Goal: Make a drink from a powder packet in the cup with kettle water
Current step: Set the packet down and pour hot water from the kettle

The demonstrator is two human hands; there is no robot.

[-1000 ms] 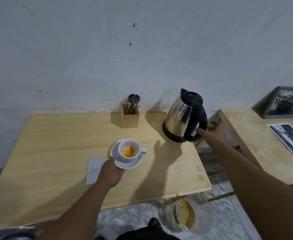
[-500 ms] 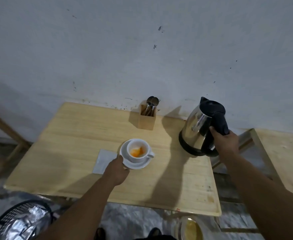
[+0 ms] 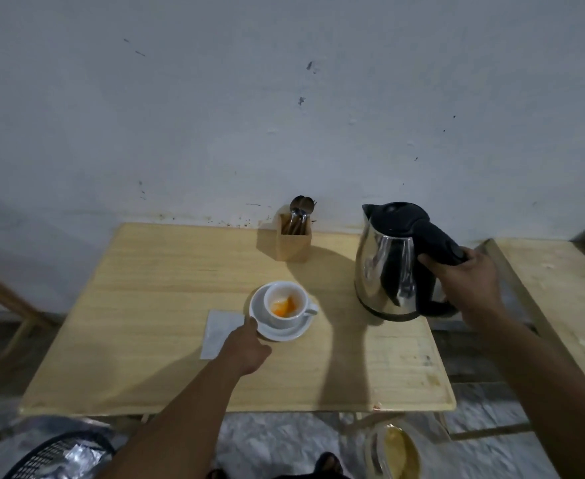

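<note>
A white cup [image 3: 285,304] with orange powder inside stands on a white saucer [image 3: 281,332] near the middle of the wooden table [image 3: 152,305]. My left hand [image 3: 246,347] rests at the saucer's near-left rim, fingers touching it. To the right, a steel kettle [image 3: 386,267] with a black lid and handle is held upright, slightly above the table, spout facing left. My right hand [image 3: 471,285] is closed around its black handle. A white packet [image 3: 220,331] lies flat just left of the saucer, partly under my left hand.
A wooden holder with spoons [image 3: 293,238] stands at the table's back edge by the wall. A second wooden table [image 3: 560,292] lies to the right across a gap. Below the front edge are a black basket with foil [image 3: 59,459] and a glass jar [image 3: 398,451].
My right hand reached the kettle, closed on its handle and lifted it a little off the table. My left hand stayed at the saucer. My view shifted.
</note>
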